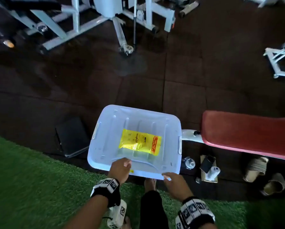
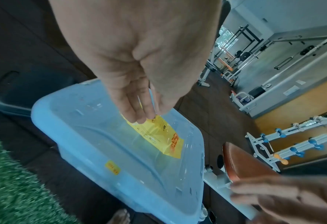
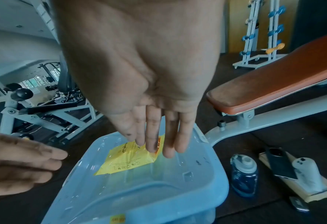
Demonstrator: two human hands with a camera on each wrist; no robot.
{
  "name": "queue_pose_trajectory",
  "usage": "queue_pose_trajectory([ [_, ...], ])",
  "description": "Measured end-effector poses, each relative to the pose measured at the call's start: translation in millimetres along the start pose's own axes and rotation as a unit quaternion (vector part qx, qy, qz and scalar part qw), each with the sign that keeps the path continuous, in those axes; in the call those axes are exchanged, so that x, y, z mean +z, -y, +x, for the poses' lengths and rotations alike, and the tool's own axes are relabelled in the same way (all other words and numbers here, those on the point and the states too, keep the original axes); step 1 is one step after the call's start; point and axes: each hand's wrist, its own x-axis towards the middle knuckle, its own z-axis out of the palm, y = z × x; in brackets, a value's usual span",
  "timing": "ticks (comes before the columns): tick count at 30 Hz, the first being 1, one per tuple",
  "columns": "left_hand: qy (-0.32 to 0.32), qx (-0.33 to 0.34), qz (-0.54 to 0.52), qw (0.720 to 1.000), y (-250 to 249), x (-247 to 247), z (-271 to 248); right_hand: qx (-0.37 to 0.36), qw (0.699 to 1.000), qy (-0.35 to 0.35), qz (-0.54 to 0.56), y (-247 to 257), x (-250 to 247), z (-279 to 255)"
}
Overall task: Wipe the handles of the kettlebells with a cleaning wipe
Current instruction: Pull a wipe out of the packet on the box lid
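A clear plastic bin point(image 1: 95, 139) stands on the dark floor mat, and a yellow pack of cleaning wipes point(image 1: 141, 142) lies flat on its bottom. My left hand point(image 1: 124, 163) hovers over the bin's near rim with straight fingers and holds nothing. My right hand point(image 1: 167, 176) is at the near right corner, also open and empty. In the left wrist view the left fingers point(image 2: 137, 112) point down toward the pack point(image 2: 158, 136). In the right wrist view the right fingers point(image 3: 158, 136) reach over the pack point(image 3: 124, 160). No kettlebell is in view.
A red padded bench point(image 1: 247, 133) stands right of the bin. Below it lie a water bottle point(image 1: 188, 162), a phone on a wooden block point(image 1: 207, 162) and sandals point(image 1: 255, 167). A dark flat tray point(image 1: 72, 136) sits left; white gym machines point(image 1: 75, 22) stand beyond; green turf point(image 1: 31, 187) is underfoot.
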Motion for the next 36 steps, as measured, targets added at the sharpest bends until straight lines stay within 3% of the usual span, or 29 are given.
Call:
queue_pose_trajectory([
  [4, -0.05, 0.002, -0.069, 0.996, -6, 36, 95, -0.019, 1.0, 0.007, -0.016, -4, 17, 116],
  [7, -0.105, 0.029, -0.024, 0.994, -14, 63, 155, -0.028, 0.996, 0.046, -0.072, -2, 27, 182],
  [10, -0.102, 0.056, 0.042, 0.992, -25, 75, 192, -0.021, 0.988, 0.075, -0.131, 3, 32, 215],
  [13, -0.009, 0.02, 0.113, 0.993, -29, 86, 215, -0.025, 0.98, 0.084, -0.179, -5, 46, 229],
  [15, 0.02, -0.005, 0.171, 0.985, -25, 92, 223, -0.02, 0.982, 0.081, -0.172, -14, 56, 232],
  [21, 0.032, -0.031, 0.25, 0.967, -36, 98, 233, -0.046, 0.989, 0.019, -0.139, -42, 70, 233],
  [36, 0.065, -0.056, 0.288, 0.954, -55, 100, 239, -0.031, 0.989, 0.066, -0.127, -37, 64, 233],
])
